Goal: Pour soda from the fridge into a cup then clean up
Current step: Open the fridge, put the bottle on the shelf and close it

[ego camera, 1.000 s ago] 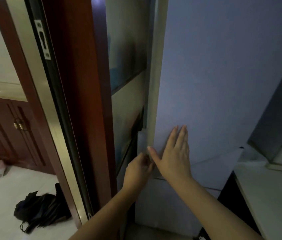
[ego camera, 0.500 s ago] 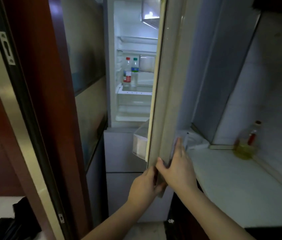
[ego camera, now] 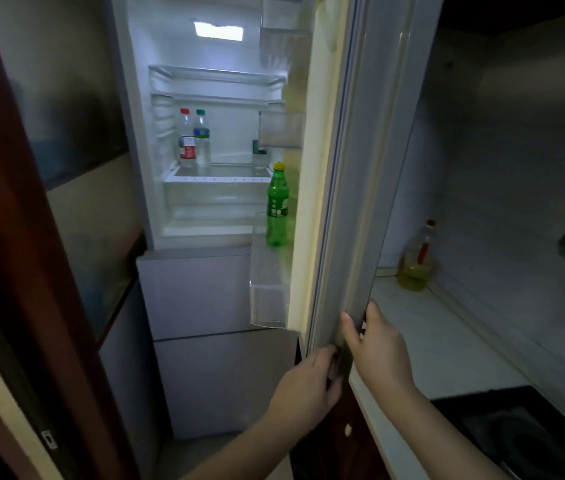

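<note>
The fridge door (ego camera: 350, 168) stands wide open, its edge facing me. A green soda bottle (ego camera: 277, 206) with a yellow cap stands upright in the clear lower door bin (ego camera: 267, 292). My left hand (ego camera: 303, 386) grips the door's lower edge from the inner side. My right hand (ego camera: 378, 344) holds the same edge from the outer side, fingers wrapped over it. Inside the lit fridge (ego camera: 218, 140), two clear bottles stand side by side on a shelf, one red-capped (ego camera: 186, 140) and one green-capped (ego camera: 201, 140). No cup is in view.
A dark wooden door frame (ego camera: 24, 237) borders the fridge on the left. A pale counter (ego camera: 447, 334) runs on the right with an oil bottle (ego camera: 416, 261) at its back and a dark stove top (ego camera: 530, 438) near me. Closed freezer drawers (ego camera: 211, 341) sit below.
The fridge door has swung from shut to wide open, both hands staying on its edge. The lit interior and the green bottle in the door bin have come into view.
</note>
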